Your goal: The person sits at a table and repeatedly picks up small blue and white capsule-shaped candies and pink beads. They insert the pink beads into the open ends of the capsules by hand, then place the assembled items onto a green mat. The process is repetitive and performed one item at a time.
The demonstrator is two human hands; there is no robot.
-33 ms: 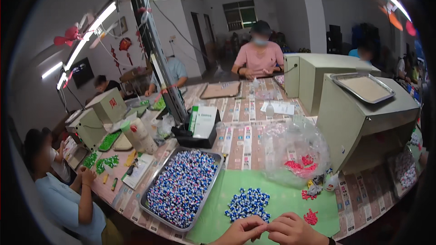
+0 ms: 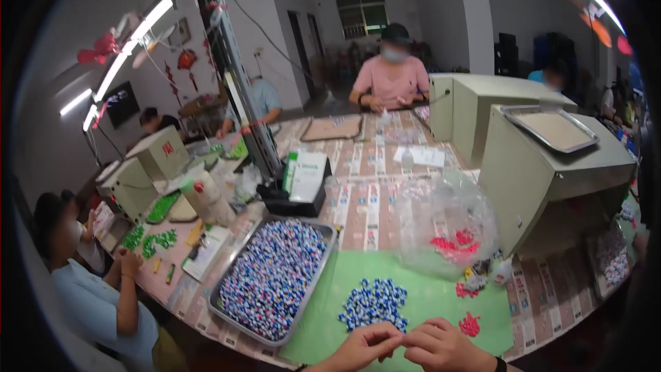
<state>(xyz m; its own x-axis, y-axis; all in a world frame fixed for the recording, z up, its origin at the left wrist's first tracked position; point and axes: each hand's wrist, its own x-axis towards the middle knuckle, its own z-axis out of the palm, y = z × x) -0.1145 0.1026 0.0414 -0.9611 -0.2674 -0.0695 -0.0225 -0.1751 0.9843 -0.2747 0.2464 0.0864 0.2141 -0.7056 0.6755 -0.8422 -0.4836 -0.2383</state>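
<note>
My left hand and my right hand meet fingertip to fingertip over the near part of a green mat. Both are pinched; whatever is between the fingers is hidden or too small to make out. Just beyond them lies a loose pile of small blue-and-white pieces. A small heap of pinkish-red pieces is beside my right hand, with a second little red cluster farther back. Left of the mat, a metal tray is filled with similar blue-and-white pieces, some showing pink.
A clear plastic bag with red pieces stands behind the mat, near a small white bottle. Pale metal cabinets rise at right. A black box and metal post stand behind the tray. Other people work around the table.
The whole scene sits slightly higher in the picture, as if my head has tilted a little. My hands keep the same fingertip-to-fingertip pose.
</note>
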